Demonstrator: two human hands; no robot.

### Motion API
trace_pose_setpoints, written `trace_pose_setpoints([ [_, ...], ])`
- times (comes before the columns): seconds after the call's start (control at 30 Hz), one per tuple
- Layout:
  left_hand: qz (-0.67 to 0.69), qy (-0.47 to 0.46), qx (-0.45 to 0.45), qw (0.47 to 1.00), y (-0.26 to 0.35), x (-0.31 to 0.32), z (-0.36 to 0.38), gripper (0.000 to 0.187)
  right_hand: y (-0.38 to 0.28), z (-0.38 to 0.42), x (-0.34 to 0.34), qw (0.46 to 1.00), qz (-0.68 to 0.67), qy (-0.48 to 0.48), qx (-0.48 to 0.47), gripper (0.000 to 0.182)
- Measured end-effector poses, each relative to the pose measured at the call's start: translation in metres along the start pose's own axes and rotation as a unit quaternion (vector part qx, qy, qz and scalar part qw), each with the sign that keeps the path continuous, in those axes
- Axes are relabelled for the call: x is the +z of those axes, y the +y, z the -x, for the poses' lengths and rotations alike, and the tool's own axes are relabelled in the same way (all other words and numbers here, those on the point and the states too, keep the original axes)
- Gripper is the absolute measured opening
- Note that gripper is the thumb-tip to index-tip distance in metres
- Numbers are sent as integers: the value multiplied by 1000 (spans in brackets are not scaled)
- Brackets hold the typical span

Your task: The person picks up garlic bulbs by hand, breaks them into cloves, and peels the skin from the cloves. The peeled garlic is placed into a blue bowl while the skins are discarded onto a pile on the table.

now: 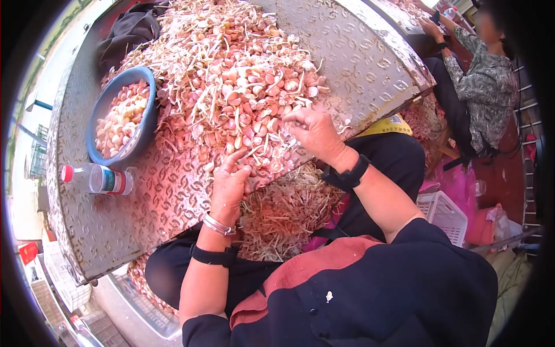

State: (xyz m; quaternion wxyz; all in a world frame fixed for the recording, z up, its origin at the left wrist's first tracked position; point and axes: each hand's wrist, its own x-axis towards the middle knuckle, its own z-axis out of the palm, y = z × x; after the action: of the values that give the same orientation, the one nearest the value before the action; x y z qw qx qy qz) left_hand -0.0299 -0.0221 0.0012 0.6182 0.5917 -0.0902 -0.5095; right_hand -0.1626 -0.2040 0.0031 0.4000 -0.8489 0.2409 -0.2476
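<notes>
A large heap of garlic cloves, mixed with dry skins and stem bits, covers the middle of a metal table. At its near edge is my left hand, its index finger reaching toward the cloves and the other fingers curled in. Whatever those curled fingers hold is hidden. My right hand hovers over the right side of the heap, fingers bent together in a pinch; anything between them is too small to name. To the left, a blue basin holds peeled-looking pale cloves.
A plastic bottle with a red cap lies beside the basin. The patterned metal table ends just before my lap. Below, garlic skins are piled. A white crate stands at right, near another seated person. Dark cloth lies at back left.
</notes>
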Motion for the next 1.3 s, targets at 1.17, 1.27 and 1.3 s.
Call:
trace_pose_setpoints([
  [1.17,-101,-73,-24,992,4,5,12,19,27,-24,-4,945,320,-11,-67,19],
  [1.27,-38,-45,-2,998,2,3,7,21,2,-14,-10,996,57,-57,32,16],
  [1.3,3,-42,2,999,1,2,7,22,-6,-8,-7,996,53,-59,32,16],
])
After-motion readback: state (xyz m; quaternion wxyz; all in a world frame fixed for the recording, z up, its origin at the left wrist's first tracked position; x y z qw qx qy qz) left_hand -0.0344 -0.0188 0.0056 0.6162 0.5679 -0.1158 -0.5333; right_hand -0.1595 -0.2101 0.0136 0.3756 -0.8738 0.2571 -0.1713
